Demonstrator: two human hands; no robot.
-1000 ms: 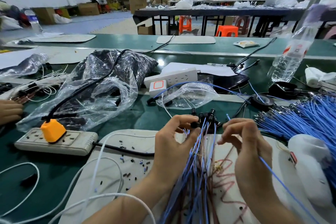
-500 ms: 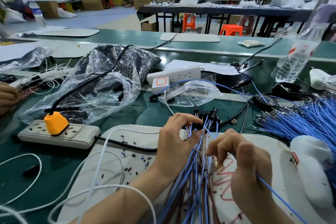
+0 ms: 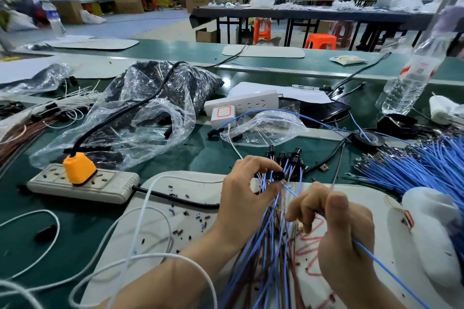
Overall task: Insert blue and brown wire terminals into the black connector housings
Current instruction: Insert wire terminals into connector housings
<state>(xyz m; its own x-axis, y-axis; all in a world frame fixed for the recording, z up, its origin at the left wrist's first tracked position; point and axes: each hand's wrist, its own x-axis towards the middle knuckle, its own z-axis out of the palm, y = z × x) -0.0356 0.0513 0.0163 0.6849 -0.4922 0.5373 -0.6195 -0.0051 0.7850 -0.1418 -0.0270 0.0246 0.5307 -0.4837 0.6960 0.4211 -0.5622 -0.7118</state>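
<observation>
So the left hand (image 3: 247,190) is a bit below the middle of the view, thumb and forefinger pinched on one black connector housing (image 3: 278,175), other fingers curled in loosely. Just off its 12 o'clock there's a cluster of housings (image 3: 291,155) that already have leads in them, and the bundle of blue and brown wires (image 3: 266,246) drops from them toward 6 o'clock, between the two wrists. The right hand (image 3: 336,228) is at about 4 o'clock from the left one, fingers curled tight around a single blue wire (image 3: 376,262). Its long end trails off toward 5 o'clock and its tip reaches right up to the pinched housing. Honestly can't tell if the terminal is seated or just touching the opening. Both hands are over a white work mat (image 3: 190,208) with little bits scattered on it. A big heap of loose blue wires (image 3: 426,165) lies at 3 o'clock, well apart from the hands. At 9 o'clock there's a grey power strip (image 3: 110,187) with an orange plug (image 3: 79,168) in it. A crumpled clear plastic bag (image 3: 140,118) is at 10 o'clock, a smaller clear bag (image 3: 263,128) at 12, and a water bottle (image 3: 411,78) at 2 o'clock.
</observation>
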